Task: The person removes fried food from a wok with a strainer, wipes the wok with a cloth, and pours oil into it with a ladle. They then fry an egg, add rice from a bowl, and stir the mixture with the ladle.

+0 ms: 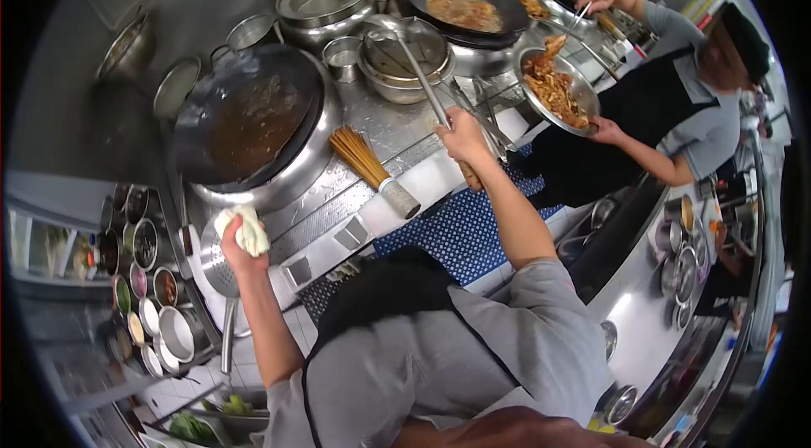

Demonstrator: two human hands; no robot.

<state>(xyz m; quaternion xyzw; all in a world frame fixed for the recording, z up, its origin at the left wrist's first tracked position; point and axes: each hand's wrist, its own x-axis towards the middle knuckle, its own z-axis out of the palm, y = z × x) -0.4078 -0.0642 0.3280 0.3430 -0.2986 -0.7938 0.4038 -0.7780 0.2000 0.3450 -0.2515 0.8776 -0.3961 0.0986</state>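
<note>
My left hand is closed on a folded white cloth, just below the near edge of a large black wok with brown liquid in it. Under that hand, a perforated skimmer hangs with its handle down. My right hand grips the long metal handle of a ladle, whose wooden end sticks out below the hand. The ladle's bowl is over a metal pot with a strainer. Between my hands, a bamboo brush lies on the counter edge.
A co-worker at the right holds a metal bowl of food and a utensil. Behind the pot stands a second wok with frothing food. Ingredient containers fill the left side; a steel counter is at the right.
</note>
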